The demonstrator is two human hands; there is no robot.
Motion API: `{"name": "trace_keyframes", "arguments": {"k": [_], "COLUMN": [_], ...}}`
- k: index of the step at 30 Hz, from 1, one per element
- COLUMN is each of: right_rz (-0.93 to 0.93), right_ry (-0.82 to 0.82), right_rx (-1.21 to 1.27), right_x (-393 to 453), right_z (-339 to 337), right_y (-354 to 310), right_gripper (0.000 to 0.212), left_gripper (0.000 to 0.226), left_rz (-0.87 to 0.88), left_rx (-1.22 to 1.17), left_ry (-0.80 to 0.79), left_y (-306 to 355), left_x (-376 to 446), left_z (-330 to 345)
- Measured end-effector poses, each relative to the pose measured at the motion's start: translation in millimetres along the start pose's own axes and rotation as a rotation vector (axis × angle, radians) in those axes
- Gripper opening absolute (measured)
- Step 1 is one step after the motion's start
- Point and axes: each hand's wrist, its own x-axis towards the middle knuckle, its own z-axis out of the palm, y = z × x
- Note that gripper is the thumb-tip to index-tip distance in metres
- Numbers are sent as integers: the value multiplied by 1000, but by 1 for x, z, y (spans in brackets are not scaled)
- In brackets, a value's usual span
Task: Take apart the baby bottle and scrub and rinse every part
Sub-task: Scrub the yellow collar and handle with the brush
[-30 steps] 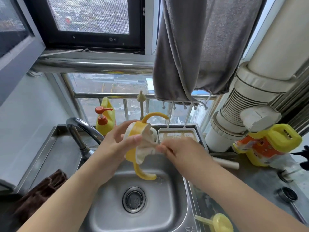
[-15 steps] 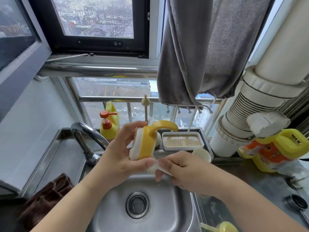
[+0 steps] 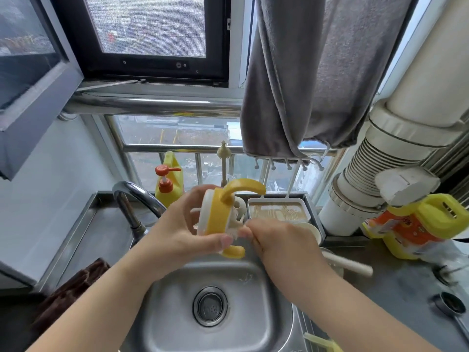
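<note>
- Two bare forearms reach forward over a brushed-steel sink point(image 3: 162, 323), its round perforated drain point(image 3: 210, 306) below the hands.
- Left hand point(image 3: 177, 235) grips the bottle collar point(image 3: 215, 214), a yellow plastic ring with a white rim and two curved handles, held above the basin.
- Right hand point(image 3: 281, 240) has its fingers curled at the collar's open side, pinching something pale; blur hides what, possibly a cloth or the teat.
- Just behind stand a curved chrome faucet point(image 3: 134, 196), a yellow pump bottle point(image 3: 168, 184) and a white rectangular tray point(image 3: 278, 212).
- Farther right, a ribbed white duct point(image 3: 375, 179) rises beside a yellow jug point(image 3: 421, 224).
- Overhead, a soft grey towel point(image 3: 312, 72) hangs across the window.
</note>
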Motion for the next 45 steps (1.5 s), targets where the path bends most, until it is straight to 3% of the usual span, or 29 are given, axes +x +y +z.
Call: {"name": "trace_keyframes", "arguments": {"k": [1,4,8,11,17,20,23,29,32,34,36,38,41,45], "right_rz": [7,60,164,279,574,659,593,399,372,333,277,221,158,316], "right_ry": [-34,-351,-671,-777,-693,-558,-491,-339,-236,-172,-128,-138,-207,-224], "right_rx": [79,479,876,1204,1171,1347,1437,1264,1267,1254,1277,1300,1239,1023], "right_x": [-1,-10,-10,-9,-14,-15,-13,-15,-14,-14,-16,-20,-26,-26], "right_z": [3,3,-7,-14,-6,-10,-18,-10,-2,3,8,11,11,2], "right_y": [-3,-2,7,12,17,16,10,0,4,5,7,5,1,18], "right_gripper": [25,39,38,39,43,45,44,32,32,38,51,54,37,52], "left_gripper": [75,74,84,88,87,88,89,98,95,69,49,55,75,83], "left_rz": [11,11,-7,-25,-11,-38,-80,-153,-358,-556,-643,-656,-610,-580], "left_rx": [32,89,170,155,78,147,253,298,69,-316,-554,-603,-505,-602], "left_ry": [-2,-22,-68,-80,-1,-1,-32,6,13,-21,-59,-84,-22,109], "left_y": [1,-1,-11,-17,-30,-34,-38,-40,-43,-41,-37,-36,-36,-33], "left_x": [0,-4,-9,-10,-16,-20,-22,-21,-20,-18,-16,-16,-14,-10], "left_z": [-2,-6,-4,-4,1,4,9,15,15,17,18,23,26,16]}}
